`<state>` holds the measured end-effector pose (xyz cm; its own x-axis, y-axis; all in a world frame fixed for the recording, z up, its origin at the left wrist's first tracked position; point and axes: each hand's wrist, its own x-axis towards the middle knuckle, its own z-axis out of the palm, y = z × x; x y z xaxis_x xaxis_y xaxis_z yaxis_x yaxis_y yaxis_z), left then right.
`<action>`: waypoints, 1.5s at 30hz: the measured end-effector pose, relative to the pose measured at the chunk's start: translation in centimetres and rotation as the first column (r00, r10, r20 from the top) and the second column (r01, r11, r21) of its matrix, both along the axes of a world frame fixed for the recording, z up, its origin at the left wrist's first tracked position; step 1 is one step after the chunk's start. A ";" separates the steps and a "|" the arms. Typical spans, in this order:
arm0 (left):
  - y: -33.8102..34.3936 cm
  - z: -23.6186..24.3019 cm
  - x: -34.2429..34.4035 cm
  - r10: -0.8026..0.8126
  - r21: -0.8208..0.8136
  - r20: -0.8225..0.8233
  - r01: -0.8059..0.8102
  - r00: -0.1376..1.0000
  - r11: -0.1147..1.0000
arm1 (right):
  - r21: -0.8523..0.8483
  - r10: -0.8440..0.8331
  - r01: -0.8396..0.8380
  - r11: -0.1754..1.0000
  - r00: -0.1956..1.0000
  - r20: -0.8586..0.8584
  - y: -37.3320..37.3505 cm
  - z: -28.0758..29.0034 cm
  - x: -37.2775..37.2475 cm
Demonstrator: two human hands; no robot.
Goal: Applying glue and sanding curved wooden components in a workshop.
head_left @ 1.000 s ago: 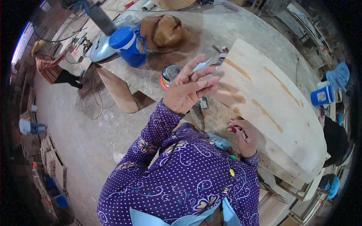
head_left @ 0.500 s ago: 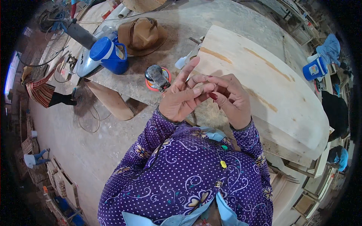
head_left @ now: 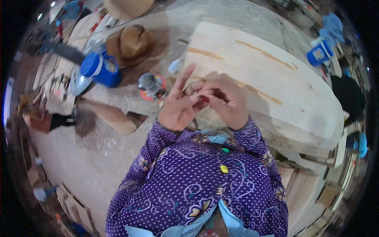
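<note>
**Hands meet over a pale wooden slab**

While both my hands come together in front of my chest, my left hand (head_left: pixel 179 106) stands with its fingers spread loose and its forefinger pointing up, gripping nothing that I can make out. My right hand (head_left: pixel 227 100) is curled beside it, fingertips pinched on a small red thing (head_left: pixel 204 98) that sits just where the two hands touch; what it is, I cannot tell. Behind them lies a large pale wooden slab (head_left: pixel 276 79), streaked with two brown lines, resting on a dusty workbench (head_left: pixel 130 100). Left of my hands, on the bench, stands a round orange-and-black power tool (head_left: pixel 152 87). Farther left sits a blue plastic jug (head_left: pixel 98 71) with a rounded lid, and just behind it a brown hat (head_left: pixel 132 43). A small pale blue object (head_left: pixel 175 66) lies at the slab's near-left edge. At far right, well apart from my hands, stands a blue tub with a white label panel (head_left: pixel 320 53), its print too small to tell. My sleeves are purple, dotted white, with flower patterns.
</note>
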<state>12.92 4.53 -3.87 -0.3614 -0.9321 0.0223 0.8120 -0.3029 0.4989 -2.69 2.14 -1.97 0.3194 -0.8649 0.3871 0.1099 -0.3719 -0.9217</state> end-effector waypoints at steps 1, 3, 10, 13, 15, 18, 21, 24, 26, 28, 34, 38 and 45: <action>-0.2 -0.4 -0.1 0.004 -0.015 0.018 -0.004 1.000 1.000 | -0.121 -0.012 0.001 0.993 0.995 -0.095 -0.2 -0.5 -0.2; -0.2 -0.8 -0.3 -0.012 -0.018 0.057 0.013 0.998 1.000 | -0.297 -0.091 0.019 0.955 0.969 -0.230 0.0 -0.8 -0.8; -0.5 -3.5 -1.5 -0.171 -0.001 0.207 0.175 0.963 0.985 | -0.508 -0.335 0.091 0.857 0.846 -0.415 2.6 -2.4 -3.6; -0.9 -3.8 -2.8 -0.216 0.010 0.200 0.219 0.956 0.976 | -0.544 -0.421 0.162 0.824 0.816 -0.396 3.6 -3.4 -5.1; -0.9 -3.2 -4.8 -0.266 0.009 0.216 0.271 0.939 0.963 | -0.448 -0.428 0.252 0.858 0.833 -0.351 4.6 -4.5 -6.8; -0.4 -1.8 -4.2 -0.328 -0.030 0.265 0.348 0.907 0.937 | -0.265 -0.415 0.345 0.901 0.863 -0.288 6.8 -5.1 -6.3; -0.2 -1.5 -4.8 -0.408 -0.067 0.376 0.464 0.832 0.883 | -0.158 -0.407 0.375 0.913 0.850 -0.334 8.4 -5.4 -7.3; 0.1 -1.5 -5.8 -0.513 0.046 0.401 0.542 0.759 0.839 | -0.154 -0.413 0.383 0.911 0.853 -0.321 9.8 -7.3 -8.6; 0.1 -2.1 -6.3 -0.540 0.032 0.366 0.570 0.758 0.821 | -0.202 -0.409 0.364 0.909 0.872 -0.270 10.3 -8.2 -9.3; 0.8 -2.3 -8.4 -0.561 0.066 0.371 0.581 0.740 0.811 | -0.077 -0.334 0.327 0.942 0.883 -0.330 11.2 -8.2 -11.5; 3.3 -1.6 -17.4 -0.543 0.096 0.359 0.548 0.759 0.831 | -0.162 -0.334 0.294 0.942 0.870 -0.363 12.8 -6.5 -20.8; 3.3 -1.2 -19.3 -0.598 0.176 0.360 0.577 0.716 0.797 | -0.091 -0.256 0.239 0.967 0.897 -0.361 13.2 -7.3 -23.1; 1.1 1.5 -15.8 -0.413 -0.062 0.615 0.564 0.671 0.824 | 0.115 -0.151 0.211 0.971 0.907 -0.392 11.7 -4.5 -28.2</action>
